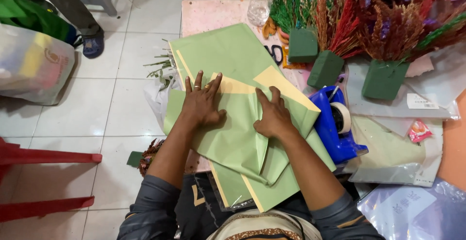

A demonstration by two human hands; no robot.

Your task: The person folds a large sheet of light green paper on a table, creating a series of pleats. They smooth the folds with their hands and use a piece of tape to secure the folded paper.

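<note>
Sheets of light green wrapping paper [228, 55], pale yellow on the reverse, lie overlapped and folded on a small pink table [208, 14]. My left hand [201, 104] presses flat on the paper with fingers spread. My right hand [272, 116] rests on a fold of the same paper, its fingers bent and pinching the crease. Lower sheets hang over the table's near edge toward my lap.
A blue tape dispenser [335, 126] stands right of my right hand. Green foam blocks [325, 67] holding dried red and green flowers fill the back right. A plastic bottle [259, 0] stands at the far edge. Plastic bags lie at right; red stool legs [46, 158] and a bag at left.
</note>
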